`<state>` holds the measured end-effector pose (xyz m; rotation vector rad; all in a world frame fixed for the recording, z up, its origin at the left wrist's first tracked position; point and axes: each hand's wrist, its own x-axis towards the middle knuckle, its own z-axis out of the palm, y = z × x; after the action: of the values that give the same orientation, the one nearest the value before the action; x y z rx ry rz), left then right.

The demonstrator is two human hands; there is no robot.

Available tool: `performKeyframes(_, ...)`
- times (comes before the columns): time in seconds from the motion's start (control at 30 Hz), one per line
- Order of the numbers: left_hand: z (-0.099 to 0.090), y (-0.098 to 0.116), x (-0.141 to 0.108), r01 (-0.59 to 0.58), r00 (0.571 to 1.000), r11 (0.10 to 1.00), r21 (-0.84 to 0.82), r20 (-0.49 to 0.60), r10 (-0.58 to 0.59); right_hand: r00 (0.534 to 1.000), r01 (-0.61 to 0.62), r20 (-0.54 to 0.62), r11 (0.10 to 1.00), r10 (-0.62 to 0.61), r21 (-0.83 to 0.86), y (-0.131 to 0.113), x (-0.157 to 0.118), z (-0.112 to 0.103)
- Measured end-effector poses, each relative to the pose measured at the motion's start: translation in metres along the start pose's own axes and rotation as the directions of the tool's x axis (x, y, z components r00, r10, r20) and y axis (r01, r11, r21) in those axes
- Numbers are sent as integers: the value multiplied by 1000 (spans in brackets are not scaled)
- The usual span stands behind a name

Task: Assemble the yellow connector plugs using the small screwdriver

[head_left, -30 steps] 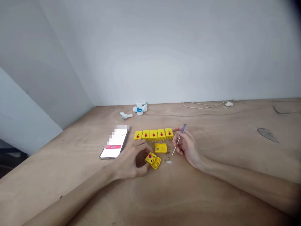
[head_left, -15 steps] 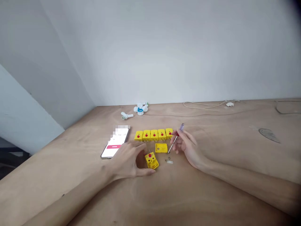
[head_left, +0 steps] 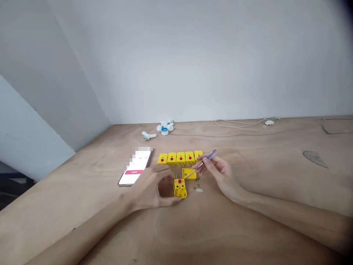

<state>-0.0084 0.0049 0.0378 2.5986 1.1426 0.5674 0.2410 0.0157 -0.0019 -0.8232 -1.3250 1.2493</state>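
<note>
Soft and even light, brightest on the middle of the wall, weak shadows on the bench, upper right corner dark, edges stretched, phone screen bright white, partly pixelated

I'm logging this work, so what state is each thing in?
Uncovered yellow plug: inside showing, held by the left hand.
Yellow cover: detached, lying flat.
Five yellow plugs: covers on, in a row.
Screwdriver: held in the right hand, tip down.
Small metal pieces: loose.
White strip: loose, lying flat.
Phone: screen lit.
Cord: loosely looped.
</note>
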Motion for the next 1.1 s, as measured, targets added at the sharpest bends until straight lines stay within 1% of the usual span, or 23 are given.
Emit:
performKeyframes(0.17,1,2,0,-1,1000,998,-60,-8,0,998,42,42,999,-42,12,0,-4,3)
performKeyframes(0.27,2,1,-1,5,1000,995,-98,-9,-6,998,32,59,1000,-31,0,1,-5,3)
performKeyframes(0.5,7,-3,-3,59,998,990,-128,-8,-60,1000,-26,9,999,26,-29,5,-3,0)
performKeyframes(0.67,11,-5,-3,69,997,981,-179,-20,-74,999,-38,-4,999,38,30,5,2,-2)
performKeyframes(0.8,13,-5,-3,85,996,978,-192,-22,-90,998,-47,43,998,45,36,0,5,-4)
performKeyframes(0.97,12,-4,-3,83,996,977,-195,-20,-88,988,-24,156,999,16,49,2,3,-7)
performKeyframes(1.1,12,-4,-2,110,994,973,-203,2,-112,988,-44,150,992,26,118,8,1,-6)
